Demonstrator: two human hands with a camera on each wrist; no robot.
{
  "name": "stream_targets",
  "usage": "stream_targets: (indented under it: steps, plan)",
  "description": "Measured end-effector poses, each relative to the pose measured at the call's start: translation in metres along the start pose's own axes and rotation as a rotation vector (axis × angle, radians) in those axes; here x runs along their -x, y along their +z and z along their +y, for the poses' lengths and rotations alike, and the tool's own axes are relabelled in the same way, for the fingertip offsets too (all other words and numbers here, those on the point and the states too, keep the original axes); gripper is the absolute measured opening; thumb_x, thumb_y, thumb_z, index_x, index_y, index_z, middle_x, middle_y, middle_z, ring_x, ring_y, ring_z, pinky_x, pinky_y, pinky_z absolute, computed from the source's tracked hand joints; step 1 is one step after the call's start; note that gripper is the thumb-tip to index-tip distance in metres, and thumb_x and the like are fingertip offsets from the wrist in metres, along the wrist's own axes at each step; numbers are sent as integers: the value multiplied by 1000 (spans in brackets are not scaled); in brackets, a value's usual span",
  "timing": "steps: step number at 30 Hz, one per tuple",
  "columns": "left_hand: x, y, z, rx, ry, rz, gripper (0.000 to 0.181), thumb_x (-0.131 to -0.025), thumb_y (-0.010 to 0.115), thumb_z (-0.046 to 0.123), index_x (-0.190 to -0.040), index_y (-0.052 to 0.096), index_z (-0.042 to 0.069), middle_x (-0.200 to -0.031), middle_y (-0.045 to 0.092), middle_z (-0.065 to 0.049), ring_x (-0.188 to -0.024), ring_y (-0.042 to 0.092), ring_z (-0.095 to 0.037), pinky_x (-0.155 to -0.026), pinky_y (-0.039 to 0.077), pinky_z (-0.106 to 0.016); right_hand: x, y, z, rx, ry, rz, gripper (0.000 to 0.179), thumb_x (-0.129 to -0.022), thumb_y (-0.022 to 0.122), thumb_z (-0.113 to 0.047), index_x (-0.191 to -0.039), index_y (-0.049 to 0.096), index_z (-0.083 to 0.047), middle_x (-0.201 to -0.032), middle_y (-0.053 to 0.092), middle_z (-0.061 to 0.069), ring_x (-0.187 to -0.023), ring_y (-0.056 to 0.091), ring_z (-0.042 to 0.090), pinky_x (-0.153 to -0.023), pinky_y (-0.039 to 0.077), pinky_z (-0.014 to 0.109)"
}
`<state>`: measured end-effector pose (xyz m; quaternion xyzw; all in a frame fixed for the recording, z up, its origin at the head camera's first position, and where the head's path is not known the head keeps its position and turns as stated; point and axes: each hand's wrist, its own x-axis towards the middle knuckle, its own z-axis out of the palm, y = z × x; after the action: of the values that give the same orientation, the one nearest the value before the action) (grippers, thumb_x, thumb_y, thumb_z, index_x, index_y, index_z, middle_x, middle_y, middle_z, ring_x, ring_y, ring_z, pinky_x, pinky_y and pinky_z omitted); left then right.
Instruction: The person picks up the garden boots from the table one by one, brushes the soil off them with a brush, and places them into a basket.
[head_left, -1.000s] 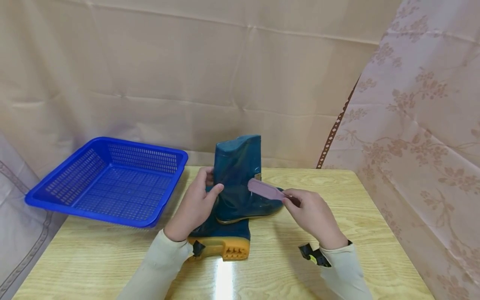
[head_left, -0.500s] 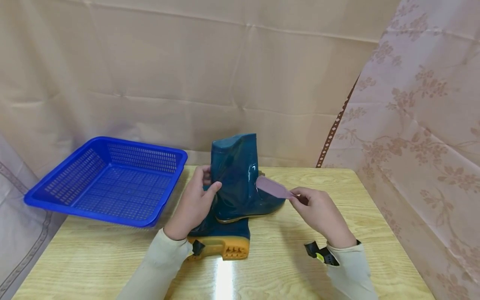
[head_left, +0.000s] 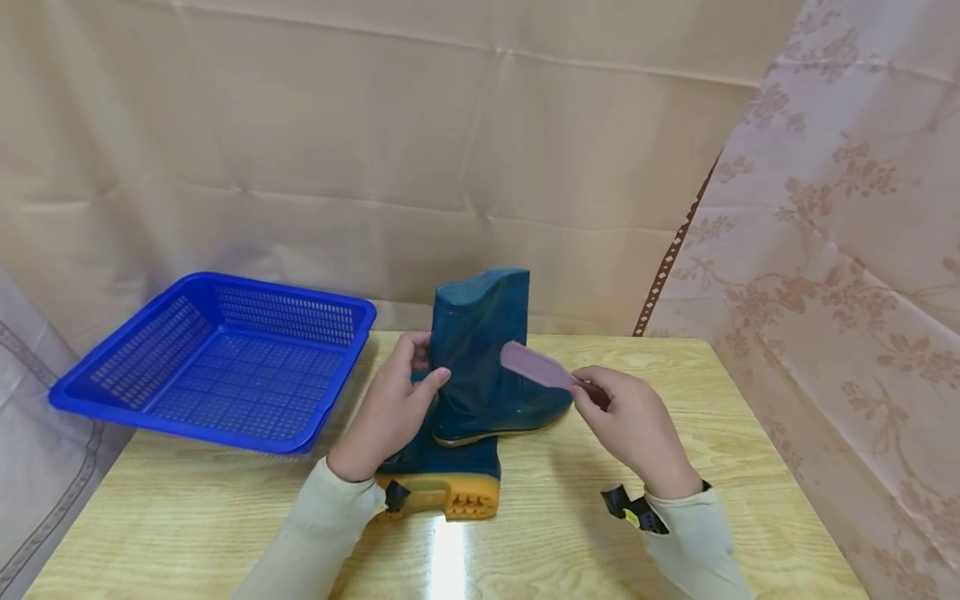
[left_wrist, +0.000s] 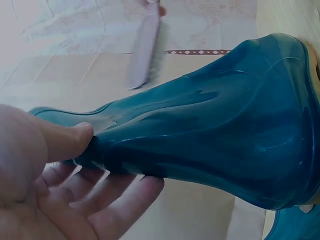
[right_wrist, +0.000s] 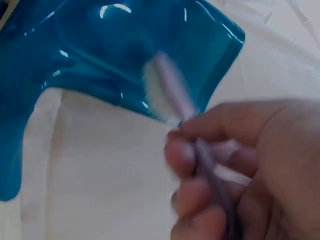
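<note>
A shiny teal rubber boot (head_left: 472,367) stands with its toe to the right in the head view. My left hand (head_left: 386,412) grips the back of its shaft, thumb on the near side and fingers round the far side. In my right hand (head_left: 633,425) is the handle of a pinkish-purple brush (head_left: 534,367), its head beside the front of the shaft. Pale bristles face the boot in the right wrist view, where the brush (right_wrist: 172,85) is blurred; contact with the rubber cannot be told. A second teal boot (head_left: 457,458) with a yellow-orange sole lies under the first.
To the left is a blue plastic basket (head_left: 322,433) with slotted walls, on the wood-grain table (head_left: 750,517). A beige cloth (head_left: 337,150) hangs behind the table, and a pink floral cloth (head_left: 862,292) hangs at the right.
The brush went right and slightly down along the boot's front, then back left and up. The held boot shifted a little left, then right. The left hand kept its grip; basket and lower boot stayed put.
</note>
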<state>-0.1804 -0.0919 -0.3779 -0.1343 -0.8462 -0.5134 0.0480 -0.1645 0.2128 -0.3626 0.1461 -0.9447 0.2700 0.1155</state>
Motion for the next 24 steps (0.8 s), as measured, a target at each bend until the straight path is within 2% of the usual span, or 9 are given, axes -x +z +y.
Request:
stream_targets:
  steps: [6, 9, 11, 13, 19, 24]
  plan:
    - [4, -1, 0, -45, 134, -88, 39, -107, 59, 16, -143, 46, 14, -129, 63, -5, -114, 62, -21, -95, 57, -46, 1, 9, -6, -22, -349, 1, 21, -98, 73, -14, -119, 77, -16, -82, 61, -13, -61, 45, 3, -52, 39, 21]
    - [5, -1, 1, -60, 178, -99, 36, -106, 59, 13, -141, 48, 16, -128, 64, -3, -113, 63, -19, -94, 58, -45, 0, 12, -8, -24, -433, 16, 22, -96, 74, -12, -117, 77, -16, -81, 60, -13, -62, 44, 1, -53, 39, 20]
    - [5, -1, 2, -62, 195, -92, 34, -106, 59, 12, -138, 51, 17, -126, 65, -2, -112, 64, -19, -92, 58, -46, 0, 12, -10, -34, -418, 37, 22, -96, 74, -11, -117, 77, -16, -80, 59, -13, -61, 43, 1, -52, 38, 20]
    - [5, -2, 2, -62, 201, -82, 33, -105, 60, 11, -137, 52, 17, -125, 66, -2, -111, 64, -19, -91, 58, -47, 0, 12, -11, -48, -369, 47, 21, -97, 74, -12, -117, 77, -17, -78, 55, -13, -60, 42, 2, -51, 36, 21]
    - [4, -2, 1, -69, 207, -49, 32, -104, 61, 9, -136, 55, 14, -124, 66, -4, -111, 63, -21, -90, 59, -47, 1, 10, -12, -76, -161, -73, 15, -100, 70, -16, -113, 78, -17, -79, 59, -11, -59, 46, 7, -53, 39, 25]
    - [3, -2, 1, -83, 188, -30, 32, -104, 61, 9, -136, 56, 14, -126, 65, -5, -112, 63, -21, -93, 58, -48, 0, 9, -8, 1, -37, -126, 9, -101, 69, -18, -105, 77, -15, -74, 58, -7, -57, 45, 9, -52, 36, 26]
